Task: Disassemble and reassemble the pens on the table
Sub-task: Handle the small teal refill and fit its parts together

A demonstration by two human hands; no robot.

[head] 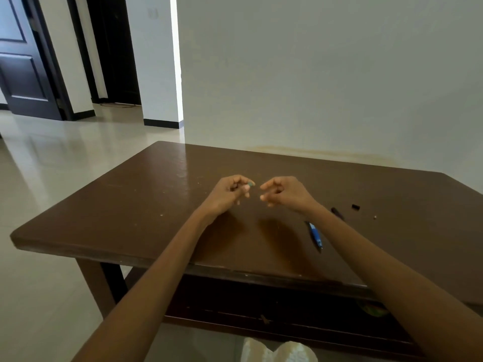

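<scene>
Near the middle of the frame, two hands are held up just above a brown table (146, 194). A tiny greenish pen part (251, 183) is pinched at the fingertips of the left hand (231, 192). The right hand (281, 193) is held just beside it, with its finger and thumb brought close together; whether anything thin is pinched there cannot be told, because it is too small to see. The hands are probably kept this close so that small bits can be fitted together or pulled apart. At the right of the frame, a blue pen (315, 235) is left lying on the table, partly hidden by the right arm. A dark pen piece (337, 213) is seen just past the arm, and a small black cap (355, 207) and a tiny speck (375, 217) are laid farther right. These loose bits seem to be parked there for later. The blue pen is close to the near table edge, so it could be knocked off by the arm. Much bare table is left at the left and far side for moving.
</scene>
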